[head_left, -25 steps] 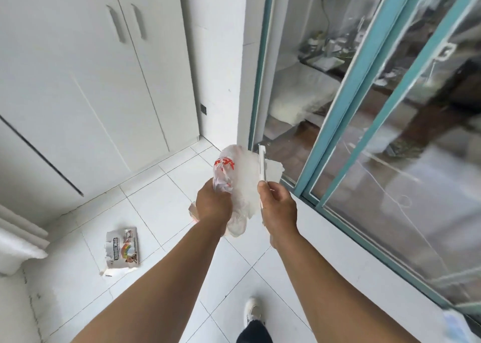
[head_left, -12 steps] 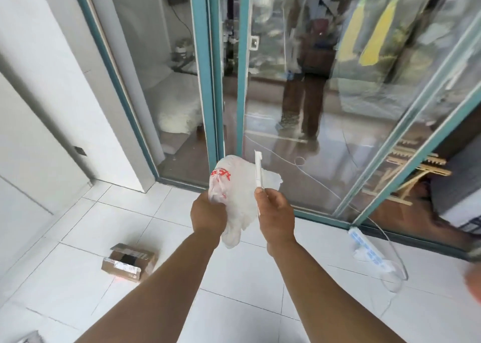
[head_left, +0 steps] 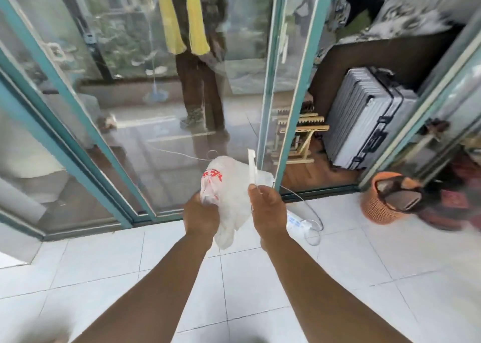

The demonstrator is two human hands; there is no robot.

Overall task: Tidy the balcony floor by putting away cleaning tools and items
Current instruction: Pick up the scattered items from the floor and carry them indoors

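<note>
Bunching the white plastic bag (head_left: 229, 202) in a closed left hand (head_left: 201, 216), the person's right hand (head_left: 269, 208) pinches an upright white strip (head_left: 252, 168) touching the bag's right side.

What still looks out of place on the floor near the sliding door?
A white power strip lies on the tiles at the door track, just right of the right hand, its thin cord looping loosely across the floor. Farther right, an orange woven basket sits by the frame. Nothing looks spilled or broken.
</note>
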